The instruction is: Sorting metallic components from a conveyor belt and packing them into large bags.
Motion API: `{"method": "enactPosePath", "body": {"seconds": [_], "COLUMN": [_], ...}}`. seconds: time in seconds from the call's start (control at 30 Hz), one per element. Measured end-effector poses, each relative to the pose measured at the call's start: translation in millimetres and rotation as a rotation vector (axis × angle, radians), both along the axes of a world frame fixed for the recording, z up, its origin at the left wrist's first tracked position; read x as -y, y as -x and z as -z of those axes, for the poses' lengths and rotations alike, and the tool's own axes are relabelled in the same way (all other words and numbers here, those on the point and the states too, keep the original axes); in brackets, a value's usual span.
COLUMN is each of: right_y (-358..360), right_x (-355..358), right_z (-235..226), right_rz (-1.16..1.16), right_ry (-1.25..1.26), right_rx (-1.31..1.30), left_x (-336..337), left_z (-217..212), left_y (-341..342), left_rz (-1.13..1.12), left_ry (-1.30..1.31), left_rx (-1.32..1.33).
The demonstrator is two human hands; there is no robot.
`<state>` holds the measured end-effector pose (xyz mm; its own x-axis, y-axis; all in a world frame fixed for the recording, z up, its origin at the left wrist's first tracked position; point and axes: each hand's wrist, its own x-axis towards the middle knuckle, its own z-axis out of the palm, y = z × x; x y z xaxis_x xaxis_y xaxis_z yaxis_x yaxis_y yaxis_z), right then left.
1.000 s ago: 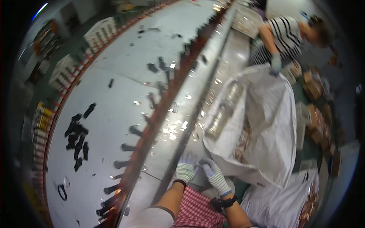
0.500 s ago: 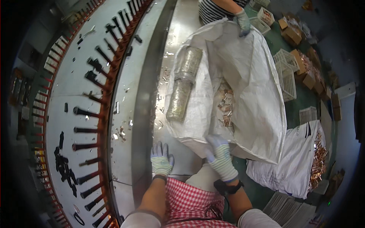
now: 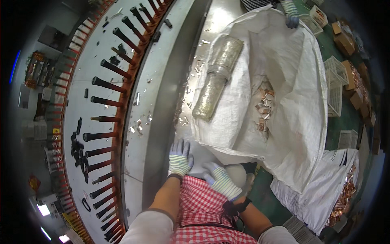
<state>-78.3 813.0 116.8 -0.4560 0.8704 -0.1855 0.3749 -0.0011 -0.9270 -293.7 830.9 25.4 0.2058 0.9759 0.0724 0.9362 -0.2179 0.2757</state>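
My left hand [image 3: 180, 157], in a striped glove with grey fingertips, lies flat on the metal bench edge, fingers stretched out. My right hand [image 3: 224, 183], in a matching glove, is over my lap by the checked apron, fingers extended and holding nothing visible. Just beyond it spreads a large white woven sack [image 3: 298, 118], its mouth gaping. Small copper-coloured metal pieces [image 3: 265, 107] lie inside it. A long bundle wrapped in clear, yellowish film [image 3: 217, 79] rests on the sack's left side. Another person's gloved hand [image 3: 290, 14] is at the sack's far rim.
On the left runs a curved rail [image 3: 128, 89] with several dark-handled rods. Metal scraps [image 3: 140, 126] litter the bench. To the right stand white plastic baskets [image 3: 335, 93], cardboard boxes [image 3: 355, 81] and a second white sack [image 3: 310, 187] spilling copper pieces.
My right hand has drawn back from the sack's near edge toward my lap. My left hand stays on the bench. The whole view has shifted, with the sack now farther right.
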Motion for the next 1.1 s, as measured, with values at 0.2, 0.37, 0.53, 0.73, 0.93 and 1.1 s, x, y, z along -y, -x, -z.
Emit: {"method": "enactPosePath", "body": {"seconds": [0.2,0.37,0.53,0.73,0.93,1.1], "right_y": [4.8,20.6,26.2,32.6,39.5,31.5], "right_x": [17.5,25.5,34.6,37.7,41.8,39.5], "right_z": [72.9,67.8,64.7,61.6,54.1,63.1], "right_rz": [0.328,0.387,0.348,0.233,0.115,0.103], "right_ry": [-0.007,-0.106,-0.126,-0.234,-0.249,-0.311], "right_rx": [0.045,0.079,0.160,0.307,0.458,0.520], "left_x": [3.8,11.1,17.6,18.3,18.5,18.5], "left_z": [0.1,6.3,12.7,13.5,8.2,1.4], "left_y": [1.3,3.4,7.0,11.2,17.6,9.7], "left_rz": [0.000,-0.015,-0.029,-0.046,-0.056,-0.029], "left_ry": [-0.020,-0.070,-0.124,-0.141,-0.210,-0.177], "left_rx": [0.039,0.062,0.079,0.075,0.097,0.138]}}
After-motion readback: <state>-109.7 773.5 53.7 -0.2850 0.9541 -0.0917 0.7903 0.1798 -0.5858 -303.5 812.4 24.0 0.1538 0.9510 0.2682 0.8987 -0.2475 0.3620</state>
